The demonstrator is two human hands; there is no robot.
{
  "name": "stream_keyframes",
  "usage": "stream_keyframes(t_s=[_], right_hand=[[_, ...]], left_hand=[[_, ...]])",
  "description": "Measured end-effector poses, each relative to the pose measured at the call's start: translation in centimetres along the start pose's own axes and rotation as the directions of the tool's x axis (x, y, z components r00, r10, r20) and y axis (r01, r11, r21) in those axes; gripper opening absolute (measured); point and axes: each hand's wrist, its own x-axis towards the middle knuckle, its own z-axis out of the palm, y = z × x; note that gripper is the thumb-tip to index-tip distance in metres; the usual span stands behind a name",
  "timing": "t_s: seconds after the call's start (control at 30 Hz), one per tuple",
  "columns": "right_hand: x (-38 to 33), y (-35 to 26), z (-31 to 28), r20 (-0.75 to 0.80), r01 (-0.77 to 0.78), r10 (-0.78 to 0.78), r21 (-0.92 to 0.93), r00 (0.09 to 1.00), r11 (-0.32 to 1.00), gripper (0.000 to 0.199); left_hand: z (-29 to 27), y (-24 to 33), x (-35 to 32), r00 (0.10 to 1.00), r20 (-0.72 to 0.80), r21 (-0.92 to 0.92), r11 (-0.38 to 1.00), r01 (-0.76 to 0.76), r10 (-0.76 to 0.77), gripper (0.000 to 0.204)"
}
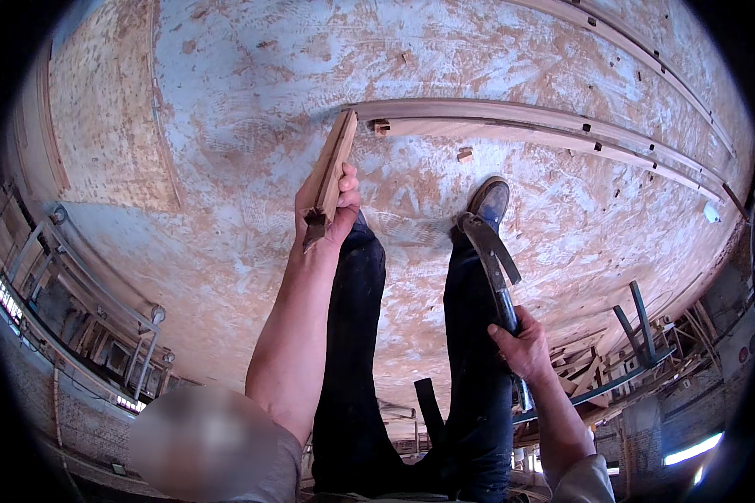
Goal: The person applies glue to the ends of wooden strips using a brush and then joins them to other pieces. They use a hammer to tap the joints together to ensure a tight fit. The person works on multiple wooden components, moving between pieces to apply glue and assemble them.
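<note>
**One wood piece, one hammer, two hands**

From the head camera you see one short wood piece [331,172] and one claw hammer [491,260]. Your left hand [327,210] is raised before your left leg, fingers wrapped tight around the lower end of the wood piece, which points up and away. Your right hand [524,344], lower, beside your right leg, grips closed on the hammer handle; the head is just before your one visible shoe [489,201]. Long curved wood strips [562,134] lie on the floor beyond the shoe.
</note>
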Motion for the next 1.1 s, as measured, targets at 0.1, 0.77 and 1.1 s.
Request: stream_keyframes(t_s=[0.1,0.77,1.1], right_hand=[[-0.1,-0.2,-0.1,-0.010,0.005,-0.006,-0.043,1.000,0.999,0.029],[1.7,-13.5,4.7,0.241,0.803,-0.767,-0.231,0.595,0.550,0.036],[2.6,-15.7,6.3,0.285,0.724,-0.696,-0.492,0.659,0.484,0.039]], left_hand=[[0.6,-0.4,0.5,1.000,0.012,0.046,0.999,0.005,-0.006,0.037],[1.3,2.4,1.8,0.975,-0.164,0.059,0.985,0.164,-0.152,0.037],[4.0,1.0,1.0,0.956,-0.292,0.039,0.999,0.014,-0.002,0.031]])
